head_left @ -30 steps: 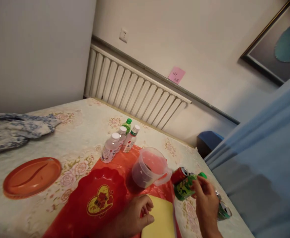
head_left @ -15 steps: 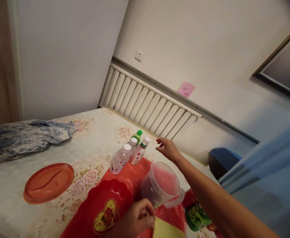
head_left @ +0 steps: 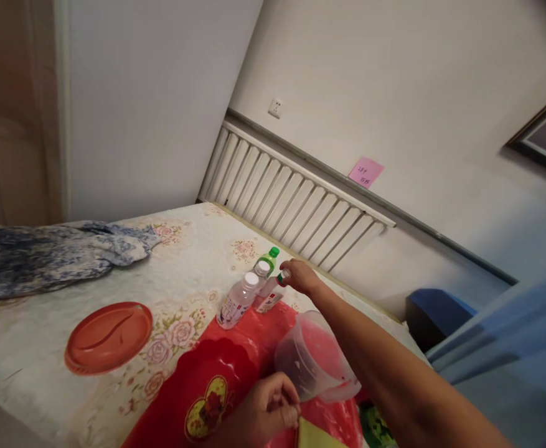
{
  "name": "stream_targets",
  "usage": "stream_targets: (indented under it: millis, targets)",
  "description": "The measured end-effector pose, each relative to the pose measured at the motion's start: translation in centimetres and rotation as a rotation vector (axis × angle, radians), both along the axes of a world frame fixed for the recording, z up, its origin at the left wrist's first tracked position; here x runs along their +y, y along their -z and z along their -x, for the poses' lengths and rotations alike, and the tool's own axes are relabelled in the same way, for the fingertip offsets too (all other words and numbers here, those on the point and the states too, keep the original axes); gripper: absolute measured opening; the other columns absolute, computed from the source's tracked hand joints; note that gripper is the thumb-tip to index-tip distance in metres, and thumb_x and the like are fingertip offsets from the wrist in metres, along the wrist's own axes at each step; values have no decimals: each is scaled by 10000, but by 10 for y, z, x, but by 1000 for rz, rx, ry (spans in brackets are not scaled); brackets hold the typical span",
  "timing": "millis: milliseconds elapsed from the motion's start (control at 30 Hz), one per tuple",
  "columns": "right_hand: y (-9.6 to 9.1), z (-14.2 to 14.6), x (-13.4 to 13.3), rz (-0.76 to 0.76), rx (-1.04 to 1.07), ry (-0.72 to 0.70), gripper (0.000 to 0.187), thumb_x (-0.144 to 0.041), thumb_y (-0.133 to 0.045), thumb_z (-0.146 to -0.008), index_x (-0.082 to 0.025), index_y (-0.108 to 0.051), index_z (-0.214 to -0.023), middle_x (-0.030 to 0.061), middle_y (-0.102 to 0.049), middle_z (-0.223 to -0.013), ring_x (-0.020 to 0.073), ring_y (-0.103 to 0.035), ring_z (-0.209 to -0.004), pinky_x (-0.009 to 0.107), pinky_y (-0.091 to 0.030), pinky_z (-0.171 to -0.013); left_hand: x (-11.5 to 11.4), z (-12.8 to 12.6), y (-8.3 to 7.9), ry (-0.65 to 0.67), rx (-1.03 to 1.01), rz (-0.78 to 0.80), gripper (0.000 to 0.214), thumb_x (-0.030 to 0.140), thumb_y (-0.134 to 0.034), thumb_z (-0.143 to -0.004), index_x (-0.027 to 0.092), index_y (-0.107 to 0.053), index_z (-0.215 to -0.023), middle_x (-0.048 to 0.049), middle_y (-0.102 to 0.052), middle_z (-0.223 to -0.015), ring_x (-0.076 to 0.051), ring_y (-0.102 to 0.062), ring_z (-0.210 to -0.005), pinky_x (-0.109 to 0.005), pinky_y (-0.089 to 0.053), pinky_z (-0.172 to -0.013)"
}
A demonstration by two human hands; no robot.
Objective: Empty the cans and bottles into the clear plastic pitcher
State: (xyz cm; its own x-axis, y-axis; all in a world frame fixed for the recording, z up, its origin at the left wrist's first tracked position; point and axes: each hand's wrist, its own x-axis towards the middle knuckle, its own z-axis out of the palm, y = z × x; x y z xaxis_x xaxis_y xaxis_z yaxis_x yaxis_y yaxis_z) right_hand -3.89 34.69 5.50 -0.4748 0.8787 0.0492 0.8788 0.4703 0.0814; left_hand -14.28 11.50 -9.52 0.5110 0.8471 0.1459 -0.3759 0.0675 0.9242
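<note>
My right hand (head_left: 301, 275) reaches out and closes its fingers round the white-capped top of a clear plastic bottle (head_left: 269, 300). Two more bottles with white caps, a front bottle (head_left: 238, 303) and a partly hidden one (head_left: 262, 270), stand beside it, with a green-capped bottle (head_left: 271, 257) behind. My left hand (head_left: 273, 407) is low in view, fingers curled and pinched at the corner of a flat yellow piece (head_left: 317, 434), perhaps cloth. Between my hands stands a translucent plastic measuring jug (head_left: 296, 364). The red scalloped tray (head_left: 198, 367) with a heart print lies by my left hand.
An orange-red oval plate (head_left: 109, 339) lies left on the flowered tablecloth (head_left: 193, 239). Blue-and-white patterned fabric (head_left: 67, 258) covers the table's far left. A radiator (head_left: 296, 199) runs along the wall behind. A dark blue object (head_left: 434, 314) and blue curtain (head_left: 501, 336) are at right.
My right hand has moved left onto the bottle's cap and closed round it. The bottle now leans slightly. My left hand keeps its pinch, and the view has shifted a little.
</note>
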Motion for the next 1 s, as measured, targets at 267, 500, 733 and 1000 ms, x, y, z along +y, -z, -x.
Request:
stream_targets:
  millis: [267,500,733,1000]
  targets:
    - [-24,-22,-18,-43,23,21,320,-212,-705,-705,-190,-715,-1025,71,-711,-953,198,-636,-879,259,-448,-749,-3,4,-11,-10,60,12,249,379,-641,-770,175,-574,-896,5,-598,-805,-164,-557,-803,-295,-402,-751]
    - [-65,-41,-45,-123,169,59,269,-184,-670,-698,-193,-718,-963,33,-709,-858,179,-633,-799,259,-457,-716,-6,2,-9,61,95,-3,250,375,-661,-770,179,-588,-907,27,-566,-781,-139,-529,-773,-272,-411,-731]
    - [-129,-76,-106,-49,541,74,295,-297,-671,-732,-159,-680,-993,-8,-659,-688,130,-598,-553,254,-485,-545,-6,-9,-7,176,20,-20,321,417,-706,-733,167,-565,-877,-2,-613,-803,-154,-581,-757,-302,-438,-736]
    - [-156,-137,-221,53,761,35,361,-394,-756,-681,-195,-704,-977,2,-680,-762,147,-575,-625,267,-478,-567,-36,-39,-4,288,46,89,344,341,-759,-632,165,-577,-865,16,-608,-781,-135,-593,-726,-289,-438,-717]
